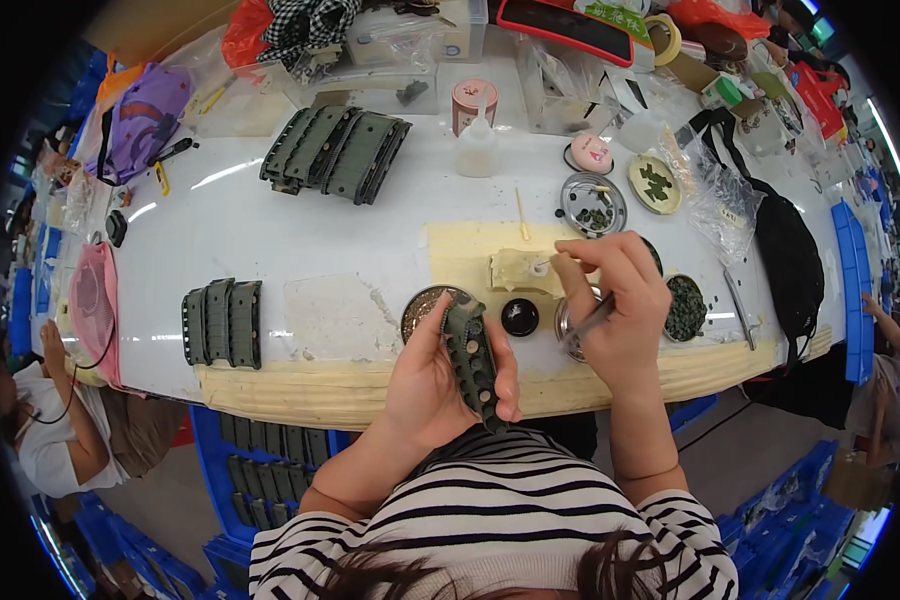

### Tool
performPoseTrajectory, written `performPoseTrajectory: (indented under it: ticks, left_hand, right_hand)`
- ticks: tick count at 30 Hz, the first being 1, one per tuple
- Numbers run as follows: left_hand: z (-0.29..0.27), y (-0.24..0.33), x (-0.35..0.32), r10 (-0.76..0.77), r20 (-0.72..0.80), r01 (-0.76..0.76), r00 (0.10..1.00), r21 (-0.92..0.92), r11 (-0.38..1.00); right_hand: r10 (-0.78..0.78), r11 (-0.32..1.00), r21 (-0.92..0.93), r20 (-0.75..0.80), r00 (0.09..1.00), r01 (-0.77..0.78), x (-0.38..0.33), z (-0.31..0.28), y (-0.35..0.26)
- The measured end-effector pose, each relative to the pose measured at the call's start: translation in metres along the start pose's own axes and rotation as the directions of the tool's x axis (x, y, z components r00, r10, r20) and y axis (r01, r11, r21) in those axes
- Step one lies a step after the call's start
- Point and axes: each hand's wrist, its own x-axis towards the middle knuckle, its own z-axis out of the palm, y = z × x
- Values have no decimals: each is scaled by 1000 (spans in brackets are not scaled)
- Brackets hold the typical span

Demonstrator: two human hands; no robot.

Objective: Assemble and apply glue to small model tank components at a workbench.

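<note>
My left hand [425,390] is wrapped round a dark green moulded part [470,360] with a row of round discs along its face. It is held tilted above the table's front edge. Fingers pinched, my right hand [620,300] reaches over a block wrapped in cream tape [515,272]. A slim dark tool [598,318], blurred, lies across that palm. Between the pinched fingertips and the block, a thin pale tip shows; its kind is unclear. Just below the block stands a small black round pot [519,317]. A round tin of small bits [432,308] is partly behind my left hand.
Stacked green parts [335,155] stand at the back left, more [222,322] at the near left. Right of my hand are a dish of dark green bits [685,308] and metal tweezers [739,308]. A squeeze bottle [477,150] and cotton swab [522,215] sit further back.
</note>
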Motion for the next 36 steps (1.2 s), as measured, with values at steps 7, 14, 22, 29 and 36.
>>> performPoseTrajectory:
  ticks: [7, 14, 22, 29, 36]
  left_hand:
    - [1, -7, 3, -69, 29, 70, 997, -57, 996]
    - [3, -11, 0, -88, 1, 88, 996, -76, 993]
    - [2, -11, 0, -90, 19, 91, 996, -75, 993]
    - [1, -12, 0, -80, 23, 82, 997, -73, 994]
    - [6, -4, -4, 22, -72, -9, 997, 185, 983]
  right_hand:
    - [52, 826, 558, 68, 996, -81, -11, -6, -22]
    - [196, 534, 792, 224, 955, -296, -17, 5, -29]
    - [220, 527, 789, 233, 947, -316, -16, 5, -31]
    - [248, 539, 775, 228, 942, -329, -16, 6, -31]
    - [295, 706, 662, 49, 954, -252, -13, 3, -14]
